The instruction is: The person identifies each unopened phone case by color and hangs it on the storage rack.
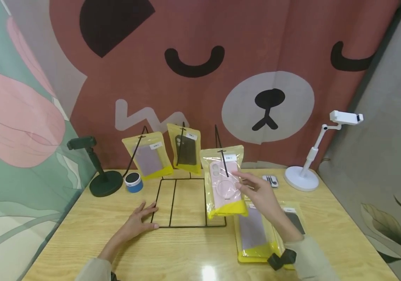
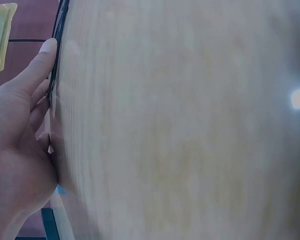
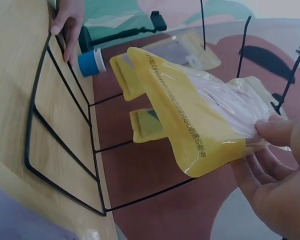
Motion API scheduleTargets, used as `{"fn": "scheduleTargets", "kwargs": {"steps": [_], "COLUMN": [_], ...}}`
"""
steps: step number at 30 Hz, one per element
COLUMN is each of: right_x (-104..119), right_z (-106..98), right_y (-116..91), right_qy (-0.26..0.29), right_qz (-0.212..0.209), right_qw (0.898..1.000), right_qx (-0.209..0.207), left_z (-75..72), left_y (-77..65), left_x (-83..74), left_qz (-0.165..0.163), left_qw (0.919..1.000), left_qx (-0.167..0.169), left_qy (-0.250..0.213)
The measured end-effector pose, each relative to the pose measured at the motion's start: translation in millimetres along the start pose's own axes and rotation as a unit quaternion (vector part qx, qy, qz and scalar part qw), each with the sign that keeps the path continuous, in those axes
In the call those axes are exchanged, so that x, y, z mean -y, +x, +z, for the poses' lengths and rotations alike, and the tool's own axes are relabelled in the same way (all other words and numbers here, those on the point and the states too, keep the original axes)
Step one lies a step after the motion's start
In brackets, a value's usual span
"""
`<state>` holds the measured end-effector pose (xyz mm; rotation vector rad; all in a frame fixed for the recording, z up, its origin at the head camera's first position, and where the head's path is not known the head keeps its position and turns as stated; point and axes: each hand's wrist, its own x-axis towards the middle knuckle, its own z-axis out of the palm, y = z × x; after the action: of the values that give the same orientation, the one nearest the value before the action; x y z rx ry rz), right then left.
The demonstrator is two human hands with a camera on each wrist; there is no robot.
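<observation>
My right hand (image 1: 258,192) pinches the right edge of a pink phone case in a yellow-bottomed clear bag (image 1: 225,183), thumb on one face and fingers on the other in the right wrist view. The bag's top is at the right hook (image 1: 224,162) of a black wire display rack (image 1: 189,226), and the hook's tip shows in front of the case. My left hand (image 1: 138,223) rests on the table at the rack's left front corner, fingers spread and touching the wire. On the other hooks hang a bagged purple case (image 1: 147,159) and a bagged dark case (image 1: 186,150).
More bagged phone cases (image 1: 253,230) lie on the table (image 1: 172,257) under my right forearm. A blue round speaker (image 1: 134,182) and a dark green phone stand (image 1: 105,183) are at left. At right stand a white phone stand (image 1: 302,178) and a small white box (image 1: 270,181).
</observation>
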<state>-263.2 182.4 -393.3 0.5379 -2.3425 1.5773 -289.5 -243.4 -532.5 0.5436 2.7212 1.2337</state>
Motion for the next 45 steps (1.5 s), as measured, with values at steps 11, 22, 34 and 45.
{"fn": "scheduleTargets", "kwargs": {"steps": [11,22,34,45], "right_x": [3.2,-32.8,-43.3,-53.7], "right_z": [2.1,-22.1,-33.4,-4.9], "right_y": [55.6,55.3,-67.3,-89.6], "right_qy": [0.016,0.025,-0.331,-0.413], "right_qz": [-0.006,0.035,0.158,0.223], "right_qw": [0.999,0.996,0.929,0.879], "right_qx": [-0.029,-0.084,0.044,0.085], "left_z": [5.8,4.3,-3.1,0.9], "left_y": [-0.1,0.8,0.3,-1.0], "left_x": [1.9,-1.0,-2.9,0.0], "left_qz": [-0.001,0.015,0.018,0.013], "left_qw": [1.0000,0.9999,0.9996,0.9999], "left_qx": [0.005,-0.004,-0.016,-0.004], "left_qy": [0.002,0.000,0.015,0.002]}}
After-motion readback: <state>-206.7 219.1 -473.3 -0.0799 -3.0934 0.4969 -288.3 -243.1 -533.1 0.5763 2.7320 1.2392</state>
